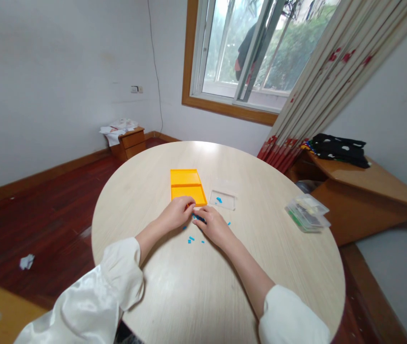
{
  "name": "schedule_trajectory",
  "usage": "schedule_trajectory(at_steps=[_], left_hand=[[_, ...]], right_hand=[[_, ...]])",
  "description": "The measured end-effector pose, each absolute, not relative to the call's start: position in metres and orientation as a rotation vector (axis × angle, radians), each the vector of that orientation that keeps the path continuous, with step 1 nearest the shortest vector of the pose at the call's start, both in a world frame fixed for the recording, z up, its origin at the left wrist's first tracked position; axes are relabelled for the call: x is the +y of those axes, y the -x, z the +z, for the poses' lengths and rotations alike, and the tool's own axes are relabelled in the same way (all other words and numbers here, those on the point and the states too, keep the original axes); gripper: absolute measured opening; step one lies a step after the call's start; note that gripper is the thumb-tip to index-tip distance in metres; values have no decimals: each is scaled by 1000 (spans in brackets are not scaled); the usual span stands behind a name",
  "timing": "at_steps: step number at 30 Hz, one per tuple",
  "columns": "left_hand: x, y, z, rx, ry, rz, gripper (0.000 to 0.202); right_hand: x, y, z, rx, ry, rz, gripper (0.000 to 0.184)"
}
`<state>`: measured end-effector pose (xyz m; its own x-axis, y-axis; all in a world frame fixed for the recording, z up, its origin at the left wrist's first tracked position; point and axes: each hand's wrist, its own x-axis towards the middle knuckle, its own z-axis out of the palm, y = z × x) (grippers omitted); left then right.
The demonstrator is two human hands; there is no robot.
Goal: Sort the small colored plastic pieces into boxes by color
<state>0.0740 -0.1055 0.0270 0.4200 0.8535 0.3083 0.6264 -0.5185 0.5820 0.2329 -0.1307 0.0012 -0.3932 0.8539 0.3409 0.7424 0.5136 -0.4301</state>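
My left hand (181, 211) is curled at the front edge of an open yellow plastic case (185, 177), its fingertips pressed together; what they hold is too small to make out. My right hand (213, 223) is beside it, thumb and fingers bent inward over small blue pieces (195, 217), and whether a piece is pinched there is hidden. Several more tiny blue bits (191, 238) lie scattered on the table in front of the hands. Right of the case sits a shallow clear tray (227, 206) with a few blue pieces (219, 199) in it.
The round pale wooden table (146, 191) carries clear plastic boxes (307, 212) near its right edge, one with something green inside. A brown desk (364, 196) with dark cloth (339, 149) stands to the right. A person (248, 50) shows through the window.
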Motion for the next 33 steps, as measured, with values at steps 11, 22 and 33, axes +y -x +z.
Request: schedule_trajectory(at_steps=[11,22,33], left_hand=[[-107,-73,29,1230,-2266,832,22],[-103,-71,26,1262,-2242,899,21],[-103,-72,24,1260,-2247,880,20]], right_hand=[[-132,-229,2,-2281,1281,198,17],[-130,-233,1,-2207,1231,234,19],[-129,-230,2,-2313,1282,229,18]])
